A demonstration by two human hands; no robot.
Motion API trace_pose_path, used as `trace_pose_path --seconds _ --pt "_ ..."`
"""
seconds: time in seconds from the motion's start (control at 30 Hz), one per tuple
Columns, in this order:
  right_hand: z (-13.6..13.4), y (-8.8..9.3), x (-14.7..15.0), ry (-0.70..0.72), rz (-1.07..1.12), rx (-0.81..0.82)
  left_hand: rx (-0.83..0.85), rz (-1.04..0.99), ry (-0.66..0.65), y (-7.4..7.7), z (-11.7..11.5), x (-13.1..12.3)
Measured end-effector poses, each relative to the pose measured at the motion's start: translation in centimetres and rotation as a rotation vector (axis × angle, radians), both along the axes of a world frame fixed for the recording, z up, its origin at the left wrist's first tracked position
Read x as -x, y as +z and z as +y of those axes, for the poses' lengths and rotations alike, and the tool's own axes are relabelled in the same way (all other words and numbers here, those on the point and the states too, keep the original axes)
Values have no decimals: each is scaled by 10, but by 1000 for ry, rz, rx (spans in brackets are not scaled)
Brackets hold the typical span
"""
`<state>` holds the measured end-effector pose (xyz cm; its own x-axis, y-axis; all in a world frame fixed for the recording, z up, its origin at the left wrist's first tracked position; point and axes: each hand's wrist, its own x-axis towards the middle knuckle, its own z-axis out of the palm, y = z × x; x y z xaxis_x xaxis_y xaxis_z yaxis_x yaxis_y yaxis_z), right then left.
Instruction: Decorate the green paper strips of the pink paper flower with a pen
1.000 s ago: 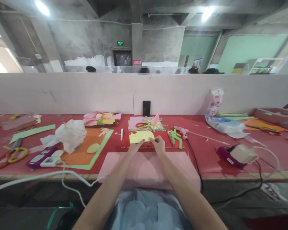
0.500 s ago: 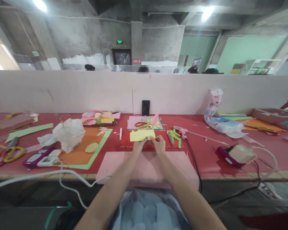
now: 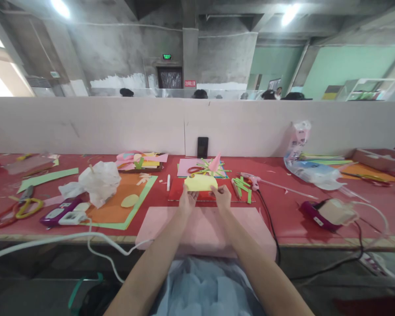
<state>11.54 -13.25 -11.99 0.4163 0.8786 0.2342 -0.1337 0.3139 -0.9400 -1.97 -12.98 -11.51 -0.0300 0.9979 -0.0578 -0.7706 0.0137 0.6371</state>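
A piece of yellow paper [image 3: 200, 183] is held up between my two hands, above a red sheet [image 3: 176, 193]. My left hand [image 3: 187, 201] grips its left end from below, fingers reaching under it. At the right end, my right hand [image 3: 223, 196] pinches the paper. Just beyond it a pink paper cone [image 3: 214, 165] stands amid thin green paper strips [image 3: 223, 170], close to red-handled scissors [image 3: 195, 170]. More green strips [image 3: 243, 186] lie to the right of my right hand. Beside them is a pink glue gun [image 3: 254, 181].
A pink block [image 3: 204, 228] lies at the table's front edge. Left are orange paper [image 3: 108, 215], crumpled white plastic [image 3: 100, 182] and yellow-handled scissors [image 3: 29, 208]. A phone [image 3: 202, 147] leans on the white partition [image 3: 134, 125]. A black cord [image 3: 268, 219] runs down on the right.
My hands have moved apart from the middle of the yellow paper to its two ends. The paper now looks rounder in outline and tilted toward me. The view has shifted slightly.
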Motion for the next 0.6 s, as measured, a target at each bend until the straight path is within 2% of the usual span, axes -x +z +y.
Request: trace_pose_path --seconds 0.6 --pt "0 1 0 2 6 13 19 33 -30 5 -2 -1"
